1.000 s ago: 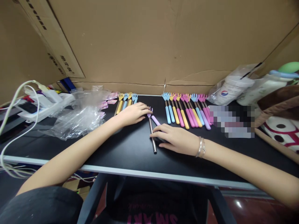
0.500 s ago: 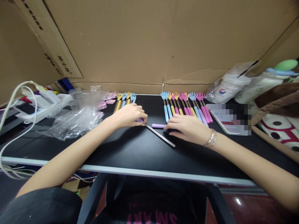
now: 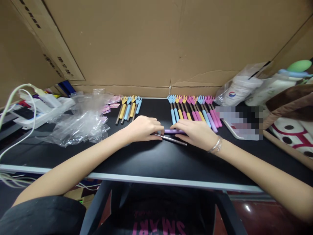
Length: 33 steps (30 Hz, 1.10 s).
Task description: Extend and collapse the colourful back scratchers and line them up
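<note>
My left hand (image 3: 146, 129) is closed around one end of a thin metal back scratcher rod (image 3: 173, 139), which slants down to the right just above the black tabletop. A light purple handle tube (image 3: 167, 131) lies between my two hands. My right hand (image 3: 194, 133) pinches its right part, while its left end meets the fingertips of my left hand. Whether that end is gripped there is hidden. Behind my right hand lies a row of back scratchers (image 3: 188, 111) with claw heads and blue, yellow, pink and purple handles.
At the back left are several more back scratchers (image 3: 129, 107), with rods and handles side by side. Clear plastic bags (image 3: 83, 120) and a white power strip (image 3: 46, 111) lie further left. On the right are a phone (image 3: 231, 127), a bagged cup (image 3: 241, 91) and a bottle (image 3: 271, 86).
My left hand has moved right, toward my right hand, and the rod has swung nearer level beside the purple tube. The purple piece formerly showing at my left fingers is now hidden.
</note>
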Tool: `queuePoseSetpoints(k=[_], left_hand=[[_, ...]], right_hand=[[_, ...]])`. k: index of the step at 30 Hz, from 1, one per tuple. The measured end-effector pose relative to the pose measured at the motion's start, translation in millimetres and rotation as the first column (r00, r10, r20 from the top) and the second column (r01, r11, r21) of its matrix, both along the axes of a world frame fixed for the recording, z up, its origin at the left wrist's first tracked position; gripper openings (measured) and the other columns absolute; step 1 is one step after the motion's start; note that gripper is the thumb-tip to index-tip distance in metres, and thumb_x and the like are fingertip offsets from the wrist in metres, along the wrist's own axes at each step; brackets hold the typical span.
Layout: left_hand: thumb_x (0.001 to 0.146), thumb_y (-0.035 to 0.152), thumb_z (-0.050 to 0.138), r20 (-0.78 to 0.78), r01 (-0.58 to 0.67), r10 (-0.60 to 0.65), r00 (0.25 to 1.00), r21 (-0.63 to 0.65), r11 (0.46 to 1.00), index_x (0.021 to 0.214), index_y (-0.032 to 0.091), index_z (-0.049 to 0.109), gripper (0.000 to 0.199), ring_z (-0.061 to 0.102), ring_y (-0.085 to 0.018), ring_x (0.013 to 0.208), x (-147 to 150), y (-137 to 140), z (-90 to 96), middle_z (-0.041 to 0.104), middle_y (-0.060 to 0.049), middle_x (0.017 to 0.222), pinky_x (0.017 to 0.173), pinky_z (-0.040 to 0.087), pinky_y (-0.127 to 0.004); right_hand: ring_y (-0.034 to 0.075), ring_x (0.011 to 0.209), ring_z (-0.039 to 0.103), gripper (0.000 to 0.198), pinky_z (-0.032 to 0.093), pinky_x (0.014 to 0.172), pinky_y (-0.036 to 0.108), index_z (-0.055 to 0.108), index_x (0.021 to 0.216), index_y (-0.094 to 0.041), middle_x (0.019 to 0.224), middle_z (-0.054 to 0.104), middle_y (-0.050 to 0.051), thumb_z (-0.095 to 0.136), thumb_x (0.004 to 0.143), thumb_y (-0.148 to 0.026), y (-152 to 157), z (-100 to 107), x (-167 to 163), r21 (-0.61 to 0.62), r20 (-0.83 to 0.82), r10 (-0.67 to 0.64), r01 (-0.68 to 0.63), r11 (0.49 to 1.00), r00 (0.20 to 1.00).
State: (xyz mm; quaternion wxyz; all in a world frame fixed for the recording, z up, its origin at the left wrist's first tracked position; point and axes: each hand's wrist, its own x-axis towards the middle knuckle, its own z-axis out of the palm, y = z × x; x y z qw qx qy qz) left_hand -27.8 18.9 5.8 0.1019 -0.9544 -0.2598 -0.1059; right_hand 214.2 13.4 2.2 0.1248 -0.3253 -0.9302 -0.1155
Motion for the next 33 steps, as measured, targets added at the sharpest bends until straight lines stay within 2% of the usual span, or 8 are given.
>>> queuePoseSetpoints(k=[5, 11, 15, 19, 21, 24, 27, 33], left_hand=[[0.090, 0.041, 0.052, 0.033, -0.005, 0.005, 0.999, -0.006, 1.000, 0.092, 0.024, 0.064, 0.021, 0.058, -0.011, 0.072, 1, 1, -4.3, 0.064, 0.002, 0.077, 0.057, 0.033, -0.023], [0.088, 0.036, 0.053, 0.026, 0.011, -0.011, 1.000, -0.003, 1.000, 0.087, 0.022, 0.061, 0.017, 0.059, -0.012, 0.073, 1, 1, -5.6, 0.063, 0.003, 0.077, 0.058, 0.034, -0.023], [0.086, 0.030, 0.053, 0.055, -0.009, 0.009, 0.998, 0.001, 1.000, 0.087, 0.020, 0.058, 0.011, 0.059, -0.010, 0.069, 1, 0, -6.4, 0.064, 0.003, 0.078, 0.056, 0.032, -0.022], [0.086, 0.030, 0.050, 0.081, -0.061, 0.057, 0.995, 0.050, 0.997, 0.091, 0.020, 0.054, 0.012, 0.058, -0.010, 0.060, -2, 2, -7.4, 0.063, 0.003, 0.070, 0.051, 0.028, -0.021], [0.087, 0.031, 0.047, 0.086, -0.072, 0.064, 0.994, 0.093, 0.993, 0.092, 0.020, 0.053, 0.013, 0.058, -0.011, 0.058, -3, 4, -7.8, 0.062, 0.003, 0.067, 0.050, 0.027, -0.021], [0.090, 0.035, 0.045, 0.087, -0.064, 0.050, 0.995, 0.166, 0.984, 0.093, 0.020, 0.052, 0.016, 0.059, -0.012, 0.055, -5, 6, -8.3, 0.061, 0.004, 0.062, 0.050, 0.027, -0.022], [0.092, 0.037, 0.043, 0.076, -0.058, 0.041, 0.996, 0.232, 0.971, 0.093, 0.020, 0.053, 0.019, 0.058, -0.013, 0.052, -6, 7, -8.0, 0.061, 0.004, 0.058, 0.049, 0.027, -0.023], [0.094, 0.037, 0.041, 0.057, -0.045, 0.030, 0.998, 0.276, 0.960, 0.098, 0.022, 0.057, 0.021, 0.059, -0.012, 0.053, -7, 7, -6.0, 0.063, 0.003, 0.060, 0.049, 0.026, -0.023]], right_hand=[[0.013, 0.084, 0.058, 0.019, 0.034, 0.062, 0.024, 0.062, 0.096, -0.021, 0.087, 0.065, 0.002, 0.049, 0.089, -0.031, 2, -9, -2, 0.047, 0.009, -0.005, 0.005, 0.999, 1.000], [0.012, 0.083, 0.058, 0.024, 0.037, 0.065, 0.023, 0.061, 0.096, -0.021, 0.088, 0.064, 0.002, 0.042, 0.092, -0.034, 3, 1, 4, -0.024, -0.074, -0.010, 0.008, 1.000, 0.997], [0.011, 0.071, 0.056, 0.030, 0.037, 0.059, 0.023, 0.059, 0.099, -0.019, 0.084, 0.062, 0.004, 0.040, 0.092, -0.041, 9, 16, 11, -0.143, -0.222, -0.029, -0.003, 0.990, 0.975], [0.010, 0.057, 0.052, 0.033, 0.038, 0.056, 0.023, 0.054, 0.098, -0.018, 0.070, 0.061, 0.001, 0.040, 0.091, -0.047, 15, 27, 18, -0.333, -0.357, -0.091, -0.036, 0.942, 0.930], [0.010, 0.058, 0.053, 0.031, 0.039, 0.056, 0.023, 0.051, 0.100, -0.019, 0.072, 0.062, 0.001, 0.040, 0.091, -0.047, 18, 28, 23, -0.377, -0.394, -0.137, -0.023, 0.926, 0.909], [0.011, 0.059, 0.054, 0.030, 0.040, 0.058, 0.023, 0.050, 0.102, -0.019, 0.080, 0.063, 0.003, 0.041, 0.090, -0.045, 20, 24, 34, -0.350, -0.402, -0.161, 0.011, 0.937, 0.901], [0.011, 0.057, 0.051, 0.027, 0.038, 0.056, 0.024, 0.050, 0.102, -0.019, 0.077, 0.061, 0.003, 0.042, 0.089, -0.041, 21, 22, 46, -0.285, -0.349, -0.183, 0.082, 0.955, 0.919], [0.013, 0.058, 0.055, 0.021, 0.032, 0.055, 0.024, 0.055, 0.095, -0.021, 0.070, 0.063, 0.001, 0.044, 0.083, -0.034, 20, 21, 54, -0.070, -0.151, -0.284, 0.277, 0.958, 0.947]])
